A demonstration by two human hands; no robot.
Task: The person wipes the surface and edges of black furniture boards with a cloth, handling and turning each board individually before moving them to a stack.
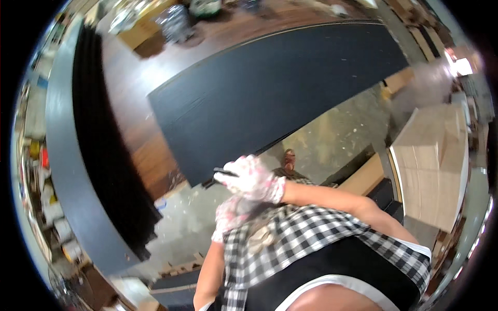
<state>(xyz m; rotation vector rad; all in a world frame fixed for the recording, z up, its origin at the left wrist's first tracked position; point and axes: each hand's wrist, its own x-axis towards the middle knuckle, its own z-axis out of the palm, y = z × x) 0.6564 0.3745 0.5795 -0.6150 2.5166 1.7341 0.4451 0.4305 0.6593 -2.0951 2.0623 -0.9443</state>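
Observation:
My right hand (250, 179), in a white glove with pink marks, is closed around a slim black object (226, 171) that sticks out toward the left; its kind cannot be made out. It is held beside the near corner of a large flat black panel (270, 88). Just below, my left hand (232, 215), in a similar glove, is close against my black-and-white checked apron (311, 228). Blur and the right hand conceal its fingers, so whether it holds anything is unclear. The panel lies across a brown wooden surface (124, 88).
Dark boards (98, 140) stand in a long stack at the left. A cardboard box (142, 28) and a plastic-wrapped bundle (176, 23) sit at the far side. Stacked cardboard (430, 166) is at the right. My foot (289, 158) is on the concrete floor (332, 129).

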